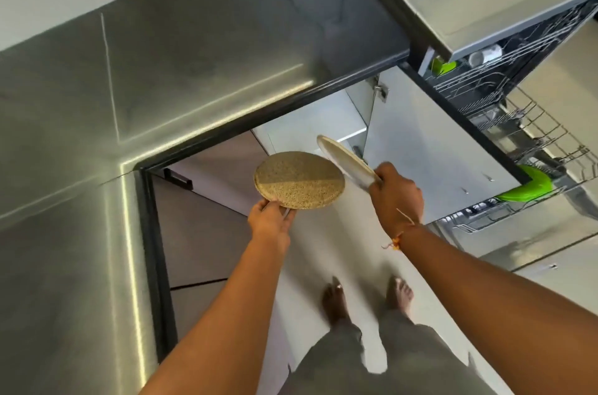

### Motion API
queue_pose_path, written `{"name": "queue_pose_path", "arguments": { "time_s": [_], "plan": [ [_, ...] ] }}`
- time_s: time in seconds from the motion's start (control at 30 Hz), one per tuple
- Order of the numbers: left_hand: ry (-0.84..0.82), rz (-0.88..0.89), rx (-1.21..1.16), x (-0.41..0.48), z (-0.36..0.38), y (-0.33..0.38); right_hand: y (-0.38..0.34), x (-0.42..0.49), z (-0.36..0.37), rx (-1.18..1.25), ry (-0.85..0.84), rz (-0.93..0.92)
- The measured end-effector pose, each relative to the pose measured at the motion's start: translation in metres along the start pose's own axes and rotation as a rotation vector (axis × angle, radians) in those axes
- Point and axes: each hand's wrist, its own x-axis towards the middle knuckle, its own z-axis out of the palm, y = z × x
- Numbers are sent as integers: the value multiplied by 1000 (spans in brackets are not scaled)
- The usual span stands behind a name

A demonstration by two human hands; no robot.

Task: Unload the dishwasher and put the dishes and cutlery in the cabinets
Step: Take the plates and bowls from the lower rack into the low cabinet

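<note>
1. Setting: a home kitchen, seen from above
2. Evidence: L-shaped steel countertop (200, 71) over base cabinets, one white cabinet door (430, 148) standing open
3. Evidence: open dishwasher (504, 80), its wire racks (530, 132) holding dishes; bare feet (336, 300) on the floor

So there's a round speckled tan plate (299, 184) held nearly flat, underside up, and just right of it a round white plate (348, 161) tilted on edge. Both sit in front of an open white lower cabinet (430, 148). The open dishwasher's wire racks (517, 122) hold bright green plastic dishes (530, 184).
</note>
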Motion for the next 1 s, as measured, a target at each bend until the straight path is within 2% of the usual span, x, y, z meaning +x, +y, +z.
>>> {"name": "queue_pose_path", "arguments": {
  "time_s": [0.17, 0.3, 0.43, 0.63, 0.77, 0.9, 1.0],
  "plan": [
    [-48, -77, -64, 60, 47, -16, -10, 80, 35, -358, -46, -337],
    [-23, -131, -133, 131, 82, -37, 12, 132, 86, -412, -19, -639],
    [-42, -115, -186, 199, 103, -55, 42, 177, 146, -495, -32, -747],
    [-17, -17, -211, 273, 121, -50, 63, 231, 203, -466, 2, -825],
    [-44, 99, 58, 300, 140, -41, 65, 263, 223, -483, -27, -758],
    [-44, 427, 410, 328, 150, -44, 69, 288, 237, -454, -53, -671],
    [-37, 637, 725, 344, 150, -52, 72, 303, 250, -418, -174, -643]
  ]
}}
